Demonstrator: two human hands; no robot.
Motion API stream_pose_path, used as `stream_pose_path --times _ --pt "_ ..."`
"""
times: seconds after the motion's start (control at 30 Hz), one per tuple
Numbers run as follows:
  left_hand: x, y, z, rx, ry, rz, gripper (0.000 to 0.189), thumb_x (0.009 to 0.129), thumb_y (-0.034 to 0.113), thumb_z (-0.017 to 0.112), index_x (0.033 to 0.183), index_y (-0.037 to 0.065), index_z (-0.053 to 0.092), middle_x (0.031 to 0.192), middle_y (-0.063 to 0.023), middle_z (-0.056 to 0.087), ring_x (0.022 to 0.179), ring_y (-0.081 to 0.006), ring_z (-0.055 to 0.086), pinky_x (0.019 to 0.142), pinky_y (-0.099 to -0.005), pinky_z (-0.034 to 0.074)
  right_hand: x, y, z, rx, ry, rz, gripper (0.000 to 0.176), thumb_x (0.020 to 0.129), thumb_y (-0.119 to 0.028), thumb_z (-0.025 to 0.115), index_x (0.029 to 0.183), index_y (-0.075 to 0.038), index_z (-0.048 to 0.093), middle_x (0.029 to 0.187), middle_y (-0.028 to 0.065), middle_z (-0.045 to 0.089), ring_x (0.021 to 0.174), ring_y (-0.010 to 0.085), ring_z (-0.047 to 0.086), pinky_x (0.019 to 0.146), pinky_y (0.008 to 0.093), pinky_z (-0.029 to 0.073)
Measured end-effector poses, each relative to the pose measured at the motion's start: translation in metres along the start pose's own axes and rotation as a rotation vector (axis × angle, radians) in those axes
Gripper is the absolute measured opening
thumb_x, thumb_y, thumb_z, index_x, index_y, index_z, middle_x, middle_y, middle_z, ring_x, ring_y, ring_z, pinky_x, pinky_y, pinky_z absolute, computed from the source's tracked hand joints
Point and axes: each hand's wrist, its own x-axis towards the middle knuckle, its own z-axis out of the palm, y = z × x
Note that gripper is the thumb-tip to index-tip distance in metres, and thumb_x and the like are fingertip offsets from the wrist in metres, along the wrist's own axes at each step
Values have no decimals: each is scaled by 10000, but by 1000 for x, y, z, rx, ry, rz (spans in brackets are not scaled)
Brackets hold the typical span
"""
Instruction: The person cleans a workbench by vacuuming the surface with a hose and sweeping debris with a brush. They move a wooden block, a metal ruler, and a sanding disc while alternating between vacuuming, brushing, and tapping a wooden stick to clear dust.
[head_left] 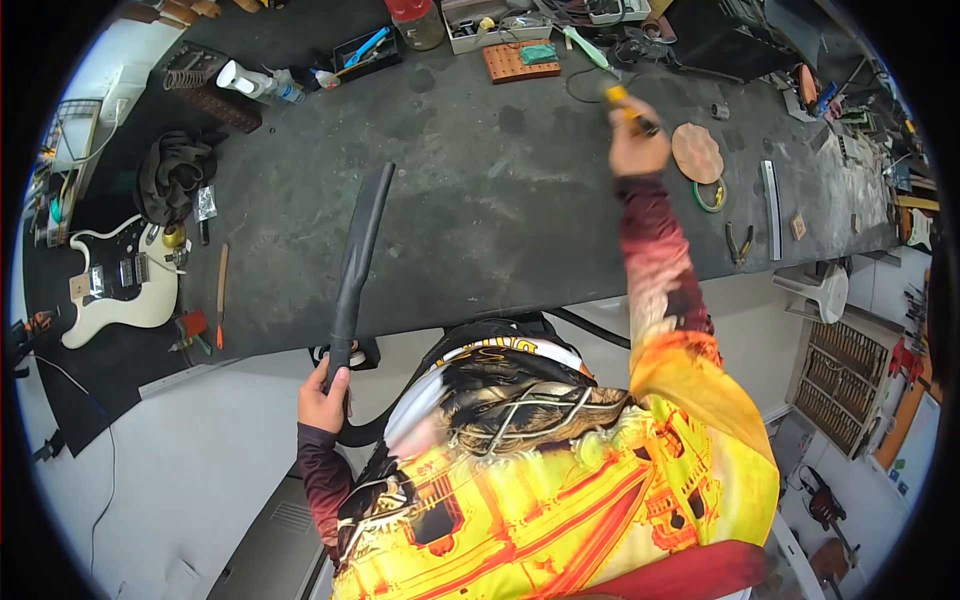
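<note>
My left hand (325, 402), at the front edge of the bench, is wrapped round the lower end of a black vacuum nozzle (358, 255). The nozzle's long flat tip points up over the dark bench top. Out over the back right of the bench, my right hand (638, 150) is closed on a small yellow-and-black tool (617, 95), blurred by motion; its kind cannot be made out. Just right of that hand lie a round wooden disc (697, 153) and a green ring-shaped coil (709, 196).
A white guitar body (130, 285) lies at the left end of the dark workbench (480, 220). Pliers (740, 244) and a metal straightedge (771, 210) lie on the right. Along the back stand a drilled wooden block (522, 62), a white bottle (245, 80) and a parts tray (490, 35).
</note>
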Motion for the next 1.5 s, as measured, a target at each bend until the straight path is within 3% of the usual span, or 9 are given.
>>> stream_pose_path --times 0.2,0.37,0.63,0.8,0.87,1.07,1.2,1.3,1.5 --pt "-2 -8 -1 -36 30 6 368 944 229 577 1252 28 567 596 18 491 457 -77 480 417 -247 385 35 35 -3 -394 -153 268 215 808 -137 708 1016 -122 657 879 101 701 834 242 688 752 334 509" --pt "-2 -14 0 -64 49 9 376 943 231 582 1255 23 558 603 20 487 456 -78 481 418 -247 389 -21 -25 40 16 -282 146 256 796 -231 718 1040 -166 675 850 130 692 833 262 691 745 337 510" --pt "-4 -14 2 -71 60 1 386 939 233 590 1256 15 554 619 12 511 462 -80 490 419 -251 395 101 55 27 -383 -169 147 252 796 -282 715 1038 -219 685 917 108 704 889 284 674 806 375 505" --pt "-5 -9 2 -42 61 7 402 936 231 596 1273 17 547 627 9 519 465 -78 493 419 -250 395 90 31 33 -284 -506 162 241 785 -246 730 1013 -174 691 935 89 706 890 220 673 806 325 499" --pt "-5 -9 1 -95 60 12 413 931 231 603 1283 21 544 626 9 519 462 -78 491 418 -250 395 85 15 24 -212 -496 -20 237 815 -215 713 1039 -139 692 930 93 702 824 183 664 758 298 493" --pt "-4 -12 3 -71 27 -25 427 929 234 608 1294 25 537 624 11 515 461 -77 485 418 -251 396 81 47 47 -351 -232 196 264 783 -259 744 1024 -158 702 915 109 703 845 217 679 777 318 503" --pt "-6 -4 2 19 50 18 438 928 240 609 1302 26 529 626 11 512 463 -77 485 418 -251 398 60 -2 48 -225 -478 64 242 789 -251 726 1026 -207 699 892 112 698 825 232 685 750 333 507" --pt "-7 -11 1 -88 59 13 445 928 249 609 1305 26 526 629 10 510 465 -79 486 419 -250 399 66 -7 24 -233 -231 47 232 808 -238 706 1032 -181 692 878 86 699 752 210 679 698 312 502" --pt "-9 -15 0 -108 64 -5 431 935 247 601 1295 21 533 646 12 513 471 -78 488 422 -250 401 29 -8 7 -174 -473 100 228 799 -164 719 1024 -151 684 840 73 691 780 147 657 728 285 496"
